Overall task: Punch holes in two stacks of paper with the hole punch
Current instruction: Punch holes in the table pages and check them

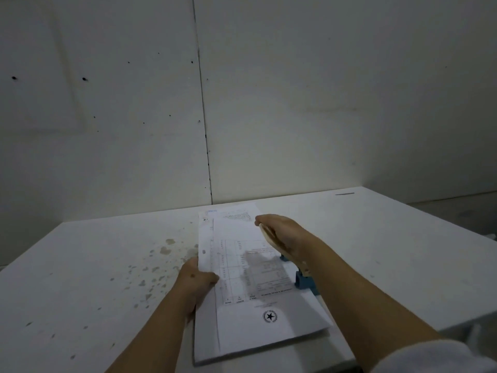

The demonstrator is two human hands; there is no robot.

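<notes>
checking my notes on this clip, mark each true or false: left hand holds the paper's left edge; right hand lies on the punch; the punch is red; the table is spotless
1. The left hand holds the left edge of the white printed paper stack: true.
2. The right hand lies on the blue-based hole punch: true.
3. The punch is red: false, its base is blue.
4. The white table is spotless: false, brownish stains mark it left of the paper.

On the desk (376, 238), the left hand (197, 278) pinches the paper stack (255, 327); the right hand (279, 232) presses the blue hole punch (305, 281) on its right edge.
</notes>
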